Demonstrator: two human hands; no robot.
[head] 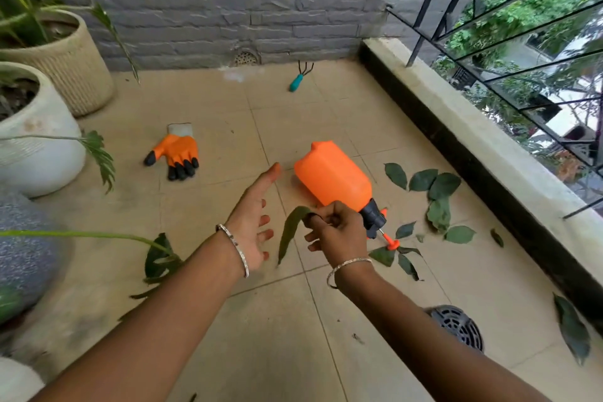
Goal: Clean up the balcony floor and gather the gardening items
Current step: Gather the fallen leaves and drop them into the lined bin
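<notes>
Collecting fallen leaves off the floor [202,320], by the look of it. Right hand [339,233] pinching one long leaf [290,235] in a closed grip, blade hanging down between both hands; left hand [256,222] spread open, holding nothing, just beside the leaf. Next likely calling for a transfer or a reach to the scattered leaves [437,202] beyond the sprayer [332,176]. Glove [177,153] and hand rake [300,77] lying well apart, ungathered.

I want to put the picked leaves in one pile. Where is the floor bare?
Bare tiles lie between the orange claw-tipped glove, the teal-handled hand rake and the orange plastic spray bottle; also near, left of the round grey drain cover. Crowded: green fallen leaves right of the bottle.
</notes>
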